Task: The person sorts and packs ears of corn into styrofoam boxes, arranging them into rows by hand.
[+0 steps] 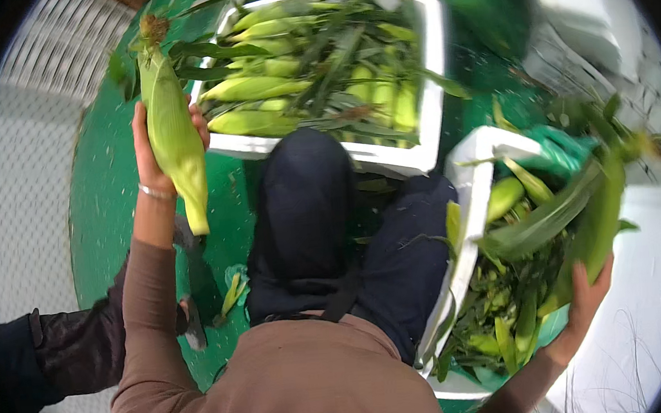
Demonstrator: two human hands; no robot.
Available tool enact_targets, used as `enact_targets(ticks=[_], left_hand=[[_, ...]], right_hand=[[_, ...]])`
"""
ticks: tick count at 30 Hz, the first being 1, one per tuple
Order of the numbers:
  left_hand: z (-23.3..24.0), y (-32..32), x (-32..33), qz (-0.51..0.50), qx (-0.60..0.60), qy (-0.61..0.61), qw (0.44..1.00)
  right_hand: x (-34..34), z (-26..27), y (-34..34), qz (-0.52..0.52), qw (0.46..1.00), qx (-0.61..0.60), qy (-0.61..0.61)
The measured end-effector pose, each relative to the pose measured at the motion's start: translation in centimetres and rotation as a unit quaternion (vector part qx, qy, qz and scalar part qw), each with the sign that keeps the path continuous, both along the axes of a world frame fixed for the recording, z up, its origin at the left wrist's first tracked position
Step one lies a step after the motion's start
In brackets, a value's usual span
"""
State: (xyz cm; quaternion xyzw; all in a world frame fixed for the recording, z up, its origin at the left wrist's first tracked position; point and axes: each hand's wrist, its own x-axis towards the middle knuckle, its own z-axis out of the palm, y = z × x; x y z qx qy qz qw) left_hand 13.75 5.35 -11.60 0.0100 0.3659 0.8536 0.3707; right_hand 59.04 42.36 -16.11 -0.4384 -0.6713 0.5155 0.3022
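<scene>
My left hand (pixel 152 157) holds a light green ear of corn (pixel 173 132) in its husk, upright with the silk tuft at the top, near the left edge of a white foam box (pixel 435 50). Rows of husked-over corn ears (pixel 258 88) and long dark leaves lie in that box. On the right, my right hand (pixel 589 296) grips the lower part of a darker green ear of corn (pixel 599 215) with broad leaves hanging from it. That ear is over a second white foam box (pixel 473 217), which holds more corn, loose leaves and green plastic.
The green floor (pixel 113 219) carries leaf scraps and a small green plastic piece. Another person's dark sleeve or trouser leg (pixel 77 349) and grey shoe (pixel 194 324) are at the left. A white slatted crate (pixel 66 44) stands upper left; a white surface (pixel 658 248) lies right.
</scene>
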Motion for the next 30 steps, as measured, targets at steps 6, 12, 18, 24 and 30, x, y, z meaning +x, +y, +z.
enact_targets(ticks=[6,12,18,24,30], left_hand=[[-1.7,-6.9,-3.6,0.136,-0.224,0.038,0.964],[-5.3,-6.9,-6.0,0.063,-0.184,0.017,0.981],[-8.7,-6.8,-6.6,0.045,-0.203,0.067,0.976],[-10.1,-3.9,-7.3,0.008,-0.183,0.068,0.981],[-10.2,-1.9,-7.6,-0.024,-0.152,0.081,0.985]], right_hand=[[-22.3,0.8,-2.4,0.409,0.893,0.183,-0.044],[-34.5,-7.7,-5.1,0.522,0.822,0.212,-0.087],[-36.9,-9.5,-5.8,0.601,0.726,0.26,-0.209],[-36.4,-10.4,-6.8,0.61,0.646,0.435,-0.148],[-36.6,-10.9,-7.7,0.549,0.659,0.488,-0.164]])
